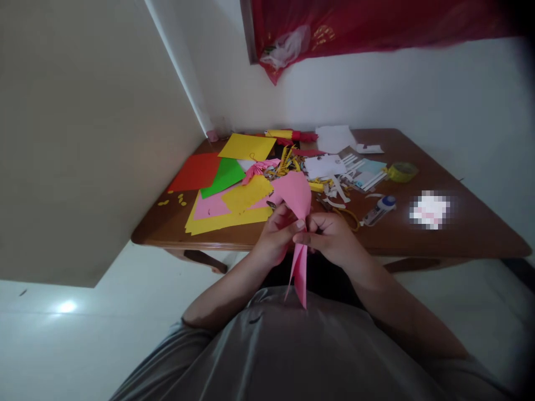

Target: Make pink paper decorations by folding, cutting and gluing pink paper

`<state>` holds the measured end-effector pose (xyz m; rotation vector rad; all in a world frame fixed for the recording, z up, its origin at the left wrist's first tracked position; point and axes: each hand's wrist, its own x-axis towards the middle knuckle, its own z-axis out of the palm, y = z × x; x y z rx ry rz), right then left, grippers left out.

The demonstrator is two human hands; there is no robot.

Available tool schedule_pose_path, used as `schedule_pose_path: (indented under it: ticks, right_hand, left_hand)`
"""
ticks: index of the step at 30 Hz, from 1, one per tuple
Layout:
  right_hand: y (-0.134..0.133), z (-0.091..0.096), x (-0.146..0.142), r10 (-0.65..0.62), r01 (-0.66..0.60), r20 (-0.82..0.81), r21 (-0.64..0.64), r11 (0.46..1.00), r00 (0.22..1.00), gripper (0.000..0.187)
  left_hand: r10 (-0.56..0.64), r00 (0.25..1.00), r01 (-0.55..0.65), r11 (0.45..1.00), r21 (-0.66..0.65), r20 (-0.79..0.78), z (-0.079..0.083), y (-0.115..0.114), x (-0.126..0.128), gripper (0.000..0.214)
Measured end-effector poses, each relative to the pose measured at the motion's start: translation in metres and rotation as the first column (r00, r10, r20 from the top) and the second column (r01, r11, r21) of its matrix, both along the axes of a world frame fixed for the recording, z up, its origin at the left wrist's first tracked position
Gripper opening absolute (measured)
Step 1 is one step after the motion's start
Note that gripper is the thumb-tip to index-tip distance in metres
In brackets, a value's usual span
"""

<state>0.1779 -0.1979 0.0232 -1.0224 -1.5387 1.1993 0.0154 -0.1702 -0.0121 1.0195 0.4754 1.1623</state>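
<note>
Head view: left hand point(281, 236) and right hand point(330, 236) angle inward. Both pinch folded pink paper point(296, 192) at its narrow middle.

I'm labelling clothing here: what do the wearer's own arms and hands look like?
The left hand and right hand are ungloved, with no watch or bracelet visible. Both forearms are bare below the grey sleeves of a grey top.

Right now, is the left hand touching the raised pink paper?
Touching: head view shows the left hand pinching the raised pink paper at its waist.
</note>
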Motion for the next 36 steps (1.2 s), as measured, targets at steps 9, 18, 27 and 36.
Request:
schedule_pose_path:
  ticks: [9, 18, 27, 36]
  right_hand:
    - [0.000, -0.026, 0.007, -0.073, 0.056, -0.128, -0.132, 0.990, 0.989, 0.071]
    - [-0.004, -0.028, 0.009, -0.141, 0.131, -0.067, -0.133, 0.982, 0.988, 0.074]
    - [-0.001, -0.028, 0.009, -0.139, 0.138, -0.028, -0.056, 0.989, 0.990, 0.077]
    - [0.002, -0.024, 0.010, -0.136, 0.133, -0.048, -0.055, 0.990, 0.990, 0.079]
  left_hand:
    - [-0.092, 0.995, 0.099, 0.982, -0.161, 0.047, -0.010, -0.004, 0.011, 0.047]
    - [0.000, 1.000, 0.002, 0.953, -0.302, 0.006, -0.006, -0.002, 0.015, 0.044]
    - [-0.093, 0.995, 0.101, 0.968, -0.231, 0.045, 0.000, -0.006, 0.016, 0.051]
    - [-0.087, 0.987, 0.055, 0.973, -0.222, -0.137, -0.015, 0.001, 0.004, 0.046]
